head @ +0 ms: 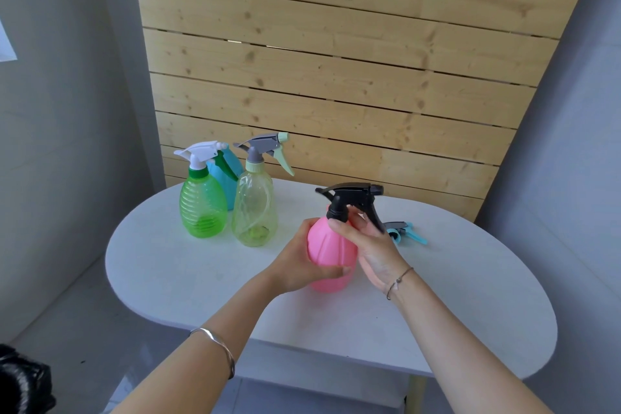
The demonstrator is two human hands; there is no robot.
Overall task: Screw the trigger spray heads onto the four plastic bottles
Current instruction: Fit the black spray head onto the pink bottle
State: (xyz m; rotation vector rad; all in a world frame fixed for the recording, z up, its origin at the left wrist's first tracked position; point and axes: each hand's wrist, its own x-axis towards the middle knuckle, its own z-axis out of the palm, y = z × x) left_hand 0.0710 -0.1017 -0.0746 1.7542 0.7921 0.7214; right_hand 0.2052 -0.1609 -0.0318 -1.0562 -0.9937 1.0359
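Note:
A pink bottle (327, 250) stands near the middle of the white table (188, 265), with a black trigger spray head (353, 198) on its neck. My left hand (299, 262) wraps around the bottle's body. My right hand (368, 245) has its fingers on the black collar of the head. At the back left stand a green bottle (202, 208) with a white head and a pale yellow bottle (255, 212) with a grey and mint head. A blue bottle (226, 175) is half hidden behind them. A loose blue and grey spray head (405, 232) lies on the table behind my right hand.
A wooden slat wall (336, 60) rises directly behind the table. Grey walls close in on both sides. A dark object (23, 380) sits at the bottom left on the floor.

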